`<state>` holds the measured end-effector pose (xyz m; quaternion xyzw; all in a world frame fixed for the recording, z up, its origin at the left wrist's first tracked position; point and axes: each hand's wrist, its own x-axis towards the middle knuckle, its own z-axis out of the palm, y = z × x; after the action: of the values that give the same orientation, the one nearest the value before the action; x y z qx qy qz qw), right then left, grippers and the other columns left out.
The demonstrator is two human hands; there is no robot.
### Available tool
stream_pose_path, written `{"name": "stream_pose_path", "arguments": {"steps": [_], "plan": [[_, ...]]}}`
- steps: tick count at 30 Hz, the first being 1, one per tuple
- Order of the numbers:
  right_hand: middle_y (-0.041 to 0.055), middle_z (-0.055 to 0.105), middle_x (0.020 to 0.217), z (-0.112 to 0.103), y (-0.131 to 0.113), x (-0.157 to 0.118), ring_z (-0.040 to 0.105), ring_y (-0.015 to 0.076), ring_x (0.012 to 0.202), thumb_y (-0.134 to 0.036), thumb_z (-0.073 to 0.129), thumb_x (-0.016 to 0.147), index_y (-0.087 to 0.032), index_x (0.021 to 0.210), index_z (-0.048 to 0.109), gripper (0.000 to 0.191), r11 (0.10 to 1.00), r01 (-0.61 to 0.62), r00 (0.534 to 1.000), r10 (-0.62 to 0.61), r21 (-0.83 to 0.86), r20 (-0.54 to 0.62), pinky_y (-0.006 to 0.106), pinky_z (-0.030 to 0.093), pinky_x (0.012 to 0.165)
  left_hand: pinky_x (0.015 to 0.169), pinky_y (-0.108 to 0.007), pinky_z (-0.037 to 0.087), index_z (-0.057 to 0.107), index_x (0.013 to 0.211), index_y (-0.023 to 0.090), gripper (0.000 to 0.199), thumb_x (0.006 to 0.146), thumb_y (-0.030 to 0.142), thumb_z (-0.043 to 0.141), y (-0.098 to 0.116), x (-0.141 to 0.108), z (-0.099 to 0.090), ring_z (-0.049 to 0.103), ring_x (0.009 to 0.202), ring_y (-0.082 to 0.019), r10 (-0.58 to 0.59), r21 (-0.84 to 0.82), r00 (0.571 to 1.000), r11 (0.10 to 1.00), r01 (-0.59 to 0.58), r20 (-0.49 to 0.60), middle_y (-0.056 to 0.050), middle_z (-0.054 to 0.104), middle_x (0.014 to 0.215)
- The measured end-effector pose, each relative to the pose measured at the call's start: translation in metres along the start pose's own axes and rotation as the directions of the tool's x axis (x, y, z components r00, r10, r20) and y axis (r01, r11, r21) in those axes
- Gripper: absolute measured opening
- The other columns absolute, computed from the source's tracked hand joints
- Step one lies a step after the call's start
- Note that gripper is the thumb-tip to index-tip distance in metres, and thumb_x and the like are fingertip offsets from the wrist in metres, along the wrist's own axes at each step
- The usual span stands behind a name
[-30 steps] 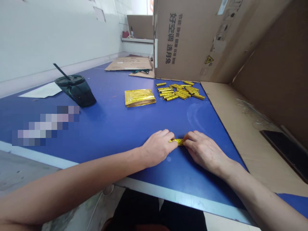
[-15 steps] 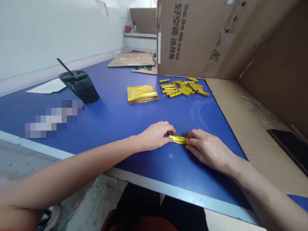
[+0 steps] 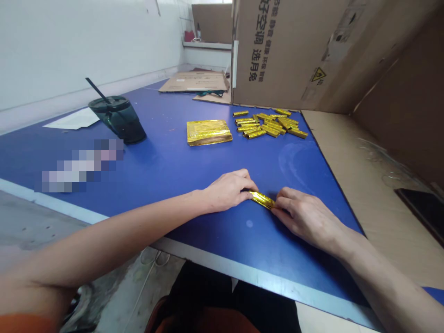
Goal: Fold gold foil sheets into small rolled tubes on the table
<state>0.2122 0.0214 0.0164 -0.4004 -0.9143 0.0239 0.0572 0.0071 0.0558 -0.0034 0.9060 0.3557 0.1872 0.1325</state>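
A narrow strip of folded gold foil paper [image 3: 262, 200] is stretched between my two hands, just above or on the blue table [image 3: 208, 171]. My left hand [image 3: 231, 190] pinches its left end between thumb and fingers. At the right end, my right hand [image 3: 301, 212] closes its fingers on the foil. Farther back lies a flat stack of gold foil sheets [image 3: 208, 132]. To its right several rolled gold foil pieces [image 3: 270, 126] lie in a loose pile.
A dark green cup with a straw [image 3: 120, 118] stands at the left, beside a white paper [image 3: 71, 119]. A large cardboard box [image 3: 287, 55] rises behind the pile. Flat cardboard [image 3: 194, 82] lies at the back. A dark flat object [image 3: 421, 215] rests on cardboard at right.
The foil strip now slants more, its right end lower, and looks narrower. Both hands still grip its ends. The whole view has shifted slightly.
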Motion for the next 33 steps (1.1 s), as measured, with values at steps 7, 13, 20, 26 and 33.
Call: {"name": "stream_pose_path", "arguments": {"steps": [7, 13, 20, 26, 33], "plan": [[0.0041, 0.055, 0.074, 0.002, 0.002, -0.001, 0.053, 0.0152, 0.066, -0.022, 0.047, 0.08, -0.019, 0.075, 0.058, 0.013, 1.0, 0.01, 1.0, -0.01, -0.004, -0.016, 0.026, 0.042, 0.058, 0.08, -0.028, 0.041, 0.061, 0.093, 0.015, 0.025, 0.087, 0.02, 0.038, -0.004, 0.001, 0.0, 0.051, 0.089, -0.016, 0.255, 0.276, 0.965, 0.925, -0.262, 0.06, -0.007, 0.061, 0.089], [0.0035, 0.054, 0.074, 0.001, 0.003, 0.0, 0.053, 0.0148, 0.066, -0.021, 0.048, 0.079, -0.019, 0.075, 0.058, 0.011, 1.0, -0.007, 1.0, 0.007, 0.002, 0.001, 0.026, 0.043, 0.057, 0.079, -0.028, 0.041, 0.06, 0.096, 0.014, 0.027, 0.088, 0.022, 0.036, -0.003, -0.005, 0.004, 0.05, 0.087, -0.016, 0.281, 0.329, 0.957, 0.899, -0.289, 0.073, -0.007, 0.06, 0.094], [0.0043, 0.058, 0.076, -0.001, 0.004, 0.0, 0.056, 0.0155, 0.07, -0.02, 0.045, 0.081, -0.019, 0.086, 0.06, 0.016, 0.999, -0.009, 1.0, 0.009, 0.039, -0.014, 0.027, 0.045, 0.063, 0.08, -0.026, 0.041, 0.058, 0.096, 0.015, 0.022, 0.086, 0.024, 0.04, -0.003, 0.0, 0.002, 0.052, 0.085, -0.014, 0.163, 0.174, 0.987, 0.972, -0.16, -0.001, -0.004, 0.061, 0.088], [0.0047, 0.058, 0.076, -0.001, 0.004, 0.0, 0.056, 0.0152, 0.068, -0.02, 0.043, 0.081, -0.019, 0.083, 0.062, 0.019, 0.999, -0.011, 1.0, 0.012, 0.046, -0.016, 0.026, 0.045, 0.062, 0.07, -0.025, 0.043, 0.056, 0.088, 0.012, 0.021, 0.084, 0.028, 0.043, 0.002, -0.005, 0.003, 0.052, 0.076, -0.013, 0.061, 0.223, 0.983, 0.975, -0.021, -0.173, -0.006, 0.056, 0.085], [0.0047, 0.057, 0.075, 0.001, 0.003, 0.0, 0.055, 0.0158, 0.069, -0.021, 0.043, 0.082, -0.019, 0.081, 0.062, 0.019, 0.999, -0.027, 1.0, 0.027, 0.033, 0.004, 0.027, 0.045, 0.064, 0.074, -0.031, 0.041, 0.056, 0.1, 0.013, 0.027, 0.087, 0.027, 0.036, 0.008, -0.018, 0.011, 0.049, 0.082, -0.018, 0.234, 0.395, 0.972, 0.894, -0.214, -0.002, -0.008, 0.057, 0.089]]}}
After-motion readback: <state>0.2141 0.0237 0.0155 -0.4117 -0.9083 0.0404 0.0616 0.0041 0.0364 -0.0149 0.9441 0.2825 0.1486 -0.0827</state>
